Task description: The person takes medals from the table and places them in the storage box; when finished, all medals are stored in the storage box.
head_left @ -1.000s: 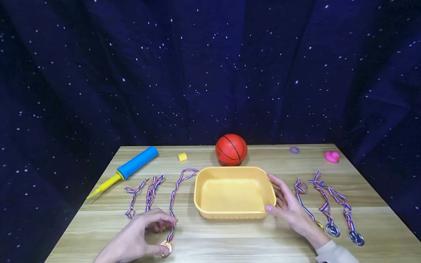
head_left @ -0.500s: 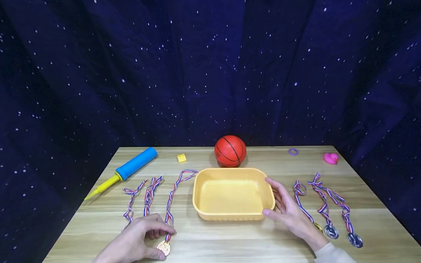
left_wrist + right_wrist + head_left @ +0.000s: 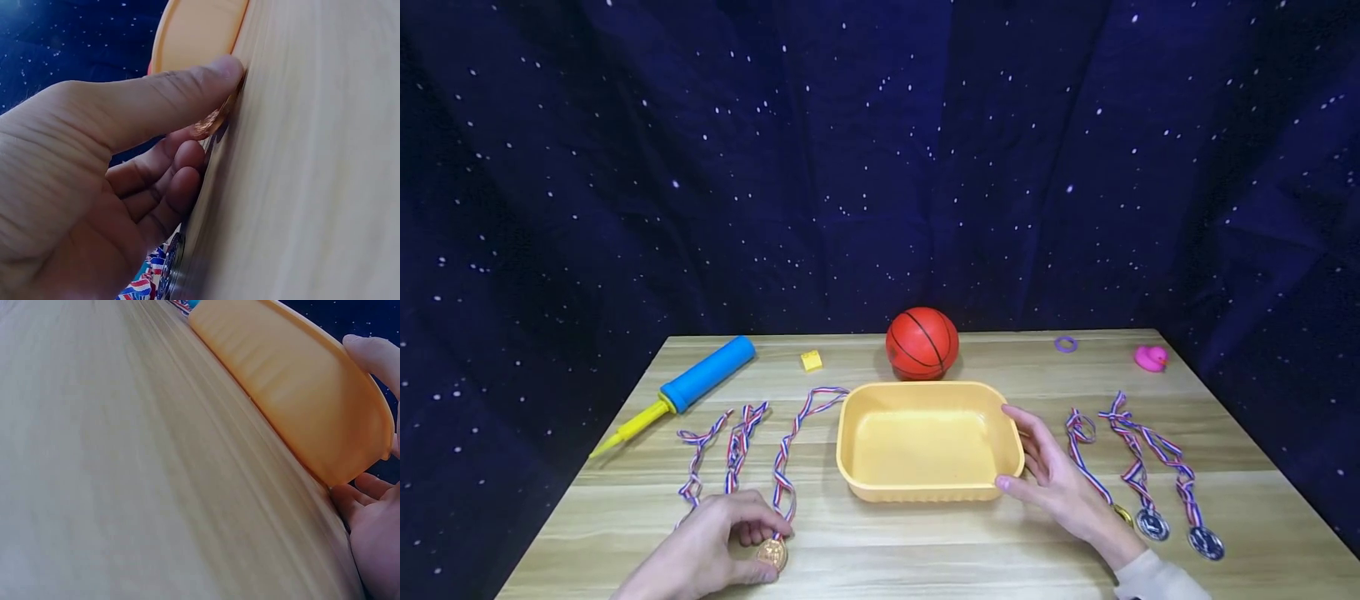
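Observation:
My left hand (image 3: 718,537) pinches a copper-gold medal (image 3: 772,554) between thumb and forefinger, low over the tabletop. In the left wrist view the medal's edge (image 3: 211,123) shows between them, with the other fingers curled beneath. A red, white and blue ribbon (image 3: 784,454) runs from this medal up to the yellow basin's left side. At the right end of that yellow plastic basin (image 3: 925,492), my right hand (image 3: 1056,483) holds on, thumb at the front rim corner and forefinger along the back corner. Nothing lies inside the basin.
Two ribbons (image 3: 741,442) lie left of the basin, their lower ends hidden by my left hand. Right of it are a gold medal (image 3: 1123,515) and two silver medals (image 3: 1152,524). Behind stand a red basketball (image 3: 922,343), blue pump (image 3: 709,375), yellow block (image 3: 811,360), purple ring (image 3: 1065,344) and pink duck (image 3: 1151,358).
My left thumb and forefinger have come together on the copper-gold medal's edges. The medal has shifted slightly away from me, and its ribbon bends more. My right hand stays on the basin.

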`<state>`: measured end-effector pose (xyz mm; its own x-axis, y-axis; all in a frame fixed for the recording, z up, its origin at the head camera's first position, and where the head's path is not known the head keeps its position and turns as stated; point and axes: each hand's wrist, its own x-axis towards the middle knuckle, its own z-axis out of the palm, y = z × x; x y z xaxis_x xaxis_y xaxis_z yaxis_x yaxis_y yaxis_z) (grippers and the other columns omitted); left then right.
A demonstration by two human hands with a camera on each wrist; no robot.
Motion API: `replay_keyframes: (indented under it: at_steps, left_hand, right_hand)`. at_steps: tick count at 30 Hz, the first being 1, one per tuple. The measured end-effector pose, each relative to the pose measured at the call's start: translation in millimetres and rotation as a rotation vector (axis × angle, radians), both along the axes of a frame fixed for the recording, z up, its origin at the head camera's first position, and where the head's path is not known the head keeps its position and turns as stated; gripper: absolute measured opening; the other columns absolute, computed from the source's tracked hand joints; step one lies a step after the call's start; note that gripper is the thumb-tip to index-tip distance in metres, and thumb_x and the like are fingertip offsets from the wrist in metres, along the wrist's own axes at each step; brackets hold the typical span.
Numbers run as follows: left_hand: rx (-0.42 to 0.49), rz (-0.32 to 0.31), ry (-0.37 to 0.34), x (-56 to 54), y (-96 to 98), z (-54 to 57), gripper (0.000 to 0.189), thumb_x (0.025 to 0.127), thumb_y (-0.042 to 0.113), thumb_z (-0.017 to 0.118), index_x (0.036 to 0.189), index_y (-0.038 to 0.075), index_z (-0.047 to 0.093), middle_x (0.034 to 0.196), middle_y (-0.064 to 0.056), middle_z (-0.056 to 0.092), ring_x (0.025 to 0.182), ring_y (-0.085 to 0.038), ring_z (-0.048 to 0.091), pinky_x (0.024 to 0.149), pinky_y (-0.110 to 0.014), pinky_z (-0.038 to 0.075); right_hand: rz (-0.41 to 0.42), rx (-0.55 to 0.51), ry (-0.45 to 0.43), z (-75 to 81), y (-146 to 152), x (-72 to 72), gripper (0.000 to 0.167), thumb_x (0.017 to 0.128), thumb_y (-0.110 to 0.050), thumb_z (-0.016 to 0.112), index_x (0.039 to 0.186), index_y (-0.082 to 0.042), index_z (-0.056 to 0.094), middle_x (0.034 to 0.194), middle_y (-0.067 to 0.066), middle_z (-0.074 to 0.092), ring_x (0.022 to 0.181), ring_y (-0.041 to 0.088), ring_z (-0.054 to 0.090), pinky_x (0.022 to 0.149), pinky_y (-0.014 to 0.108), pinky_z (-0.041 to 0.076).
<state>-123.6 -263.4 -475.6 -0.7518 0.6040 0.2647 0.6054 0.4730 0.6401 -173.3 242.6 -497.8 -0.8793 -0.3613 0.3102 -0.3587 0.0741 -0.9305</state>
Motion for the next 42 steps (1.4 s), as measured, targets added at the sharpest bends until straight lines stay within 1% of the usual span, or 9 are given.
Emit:
replay_keyframes:
  at_steps: [5, 9, 11, 20, 27, 31, 34, 39, 42]
  left_hand:
    - [0.034, 0.017, -0.106, 0.4, -1.1, 1.5, 0.035, 0.084, 0.018, 0.1, 0.114, 0.027, 0.082, 0.103, 0.013, 0.071, 0.086, -0.001, 0.067, 0.072, -0.024, 0.064]
    - [0.059, 0.091, -0.237, -0.4, 0.4, 4.7, 0.032, 0.082, 0.022, 0.1, 0.109, 0.024, 0.083, 0.105, 0.009, 0.072, 0.089, -0.004, 0.072, 0.075, -0.026, 0.067]
    - [0.07, 0.135, -0.269, -0.5, 2.3, 6.1, 0.031, 0.081, 0.023, 0.101, 0.106, 0.024, 0.082, 0.104, 0.008, 0.073, 0.088, -0.005, 0.074, 0.076, -0.026, 0.067]
    - [0.245, 0.234, -0.171, 1.8, 9.5, 8.7, 0.022, 0.086, 0.012, 0.097, 0.1, 0.021, 0.083, 0.101, 0.002, 0.08, 0.088, -0.011, 0.078, 0.076, -0.033, 0.07]
    - [0.27, 0.319, -0.176, 3.7, 7.5, 19.9, 0.018, 0.09, 0.004, 0.092, 0.103, 0.012, 0.082, 0.096, -0.007, 0.083, 0.079, -0.011, 0.078, 0.07, -0.03, 0.068]
    - [0.275, 0.387, -0.152, 2.0, 9.1, 33.8, 0.022, 0.089, 0.004, 0.093, 0.109, 0.007, 0.082, 0.096, -0.004, 0.084, 0.08, -0.009, 0.079, 0.068, -0.028, 0.068]
    - [0.294, 0.448, -0.101, -2.1, 10.6, 47.4, 0.028, 0.087, 0.004, 0.094, 0.113, 0.006, 0.082, 0.096, -0.003, 0.084, 0.08, -0.009, 0.08, 0.068, -0.027, 0.067]
    - [0.344, 0.441, 0.056, -17.8, 11.8, 74.3, 0.039, 0.085, -0.001, 0.095, 0.12, 0.005, 0.079, 0.096, -0.005, 0.082, 0.081, -0.01, 0.079, 0.074, -0.024, 0.067]
    - [0.378, 0.424, 0.082, -30.4, 15.3, 92.7, 0.04, 0.085, -0.003, 0.095, 0.119, 0.003, 0.076, 0.096, -0.009, 0.081, 0.082, -0.012, 0.078, 0.075, -0.025, 0.067]
  right_hand:
    - [0.0, 0.01, -0.001, -0.2, 0.0, -0.6, 0.091, 0.097, 0.004, 0.079, 0.173, -0.005, 0.027, 0.174, 0.03, 0.032, 0.154, 0.01, 0.048, 0.124, 0.016, 0.036]
    - [-0.004, 0.013, -0.002, 1.0, 1.0, -0.7, 0.092, 0.097, 0.003, 0.079, 0.173, -0.005, 0.028, 0.174, 0.03, 0.032, 0.154, 0.008, 0.048, 0.124, 0.015, 0.035]
    - [-0.007, 0.016, -0.006, 1.9, 1.2, -0.6, 0.092, 0.097, 0.003, 0.079, 0.173, -0.006, 0.028, 0.174, 0.029, 0.032, 0.154, 0.007, 0.047, 0.124, 0.015, 0.035]
    - [-0.006, 0.011, 0.002, 3.5, 1.3, 0.1, 0.091, 0.097, 0.005, 0.078, 0.172, -0.004, 0.028, 0.174, 0.029, 0.031, 0.152, 0.003, 0.048, 0.123, 0.015, 0.035]
    - [0.0, 0.005, 0.001, 2.1, 1.1, -0.7, 0.09, 0.097, 0.005, 0.078, 0.172, -0.004, 0.029, 0.173, 0.03, 0.033, 0.152, 0.004, 0.049, 0.123, 0.016, 0.035]
    - [0.001, 0.0, 0.004, 2.2, 1.6, -0.9, 0.09, 0.097, 0.005, 0.078, 0.172, -0.004, 0.029, 0.174, 0.03, 0.032, 0.152, 0.005, 0.049, 0.123, 0.015, 0.036]
    - [0.003, 0.005, 0.007, 2.0, 2.8, -1.5, 0.09, 0.097, 0.005, 0.077, 0.173, -0.004, 0.028, 0.174, 0.031, 0.032, 0.153, 0.006, 0.049, 0.123, 0.015, 0.036]
    - [0.003, 0.01, 0.002, 0.6, 3.7, -2.1, 0.091, 0.097, 0.005, 0.078, 0.173, -0.005, 0.028, 0.174, 0.03, 0.033, 0.152, 0.01, 0.05, 0.123, 0.015, 0.036]
    - [0.001, 0.01, -0.004, 0.2, 3.0, -1.9, 0.091, 0.097, 0.005, 0.078, 0.173, -0.006, 0.029, 0.174, 0.03, 0.033, 0.152, 0.011, 0.051, 0.123, 0.015, 0.037]
